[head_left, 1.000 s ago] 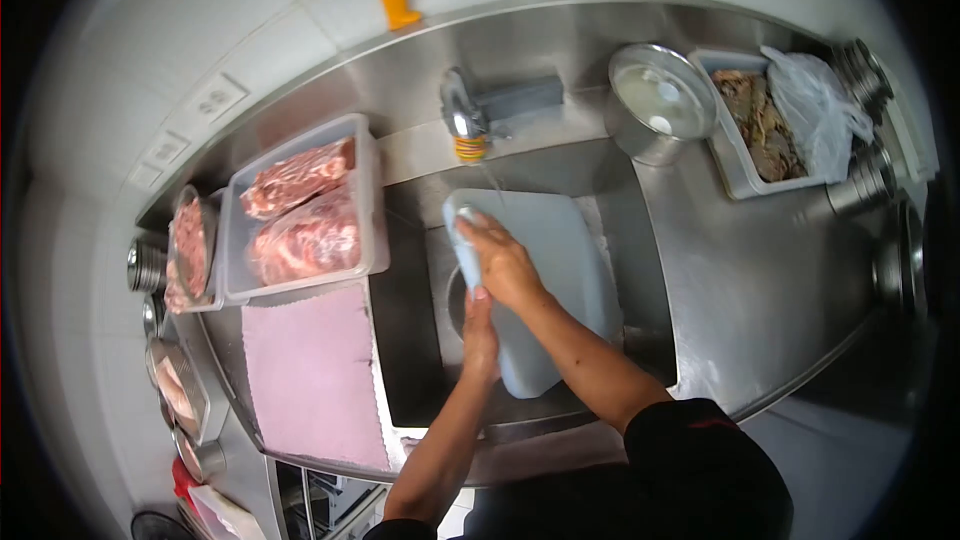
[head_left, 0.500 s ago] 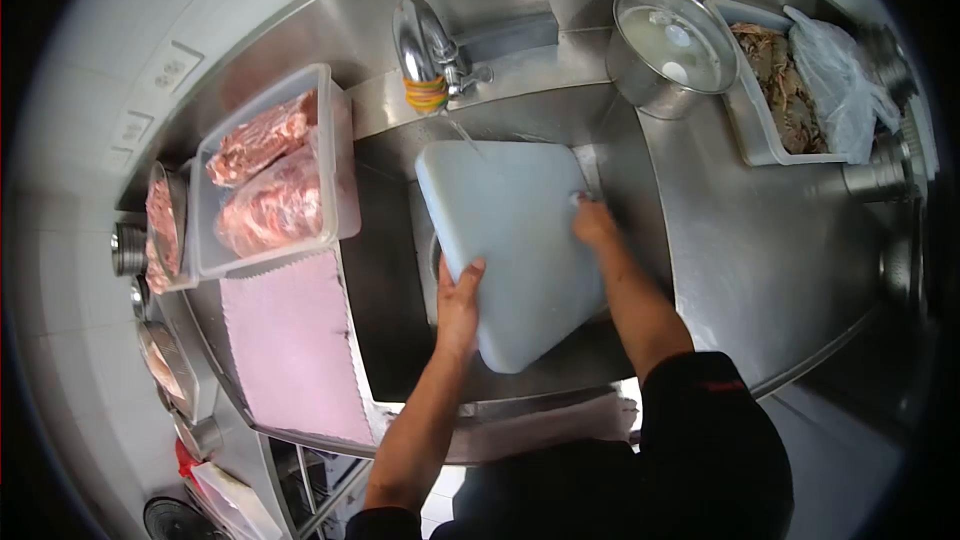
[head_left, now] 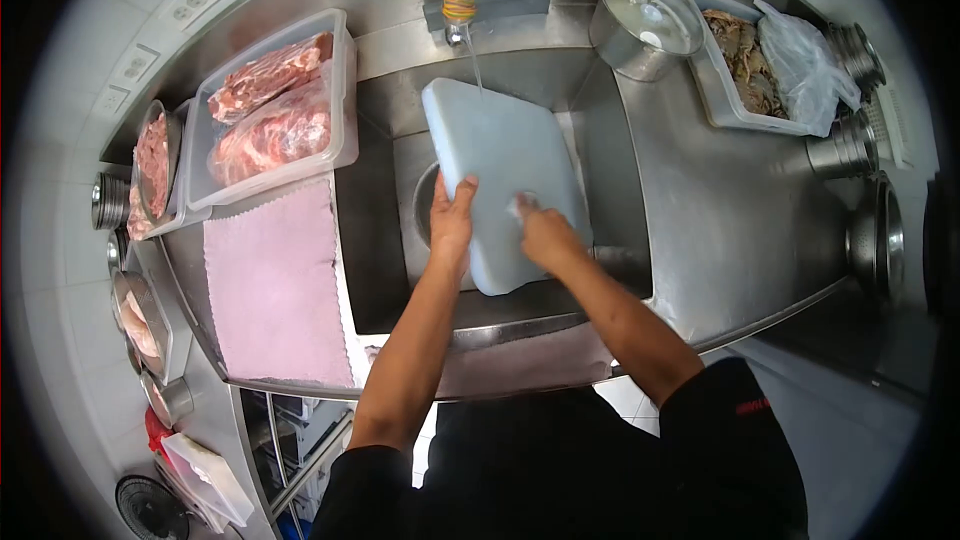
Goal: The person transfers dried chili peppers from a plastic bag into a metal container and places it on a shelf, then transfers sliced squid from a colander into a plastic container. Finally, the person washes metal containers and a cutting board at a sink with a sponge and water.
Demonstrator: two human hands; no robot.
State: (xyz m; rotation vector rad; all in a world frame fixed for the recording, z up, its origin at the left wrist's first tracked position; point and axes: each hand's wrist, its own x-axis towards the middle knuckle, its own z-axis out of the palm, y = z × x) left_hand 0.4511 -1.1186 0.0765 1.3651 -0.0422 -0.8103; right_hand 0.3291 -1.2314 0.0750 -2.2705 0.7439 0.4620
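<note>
A thick, pale blue-white cutting board [head_left: 515, 145] is held tilted in the steel sink [head_left: 375, 230]. My left hand [head_left: 452, 222] grips its left edge, thumb on the face and the other fingers mostly behind. Closed fingers of my right hand [head_left: 548, 238] press a small whitish thing [head_left: 517, 206] against the lower middle of the board; blur hides its kind. Water from the faucet [head_left: 457, 12], which has coloured bands round its spout, runs onto the board's top edge.
Left of the sink stand a plastic tub [head_left: 345, 115] of raw meat and a pink cloth [head_left: 275, 290]. To the right are a steel pot [head_left: 625, 55] of cloudy liquid and a container [head_left: 735, 118] with brownish shellfish-like food and a plastic bag [head_left: 805, 65].
My right hand has moved from the board's right edge leftward to its lower middle. My left hand keeps its grip on the left edge. The camera view has shifted.
</note>
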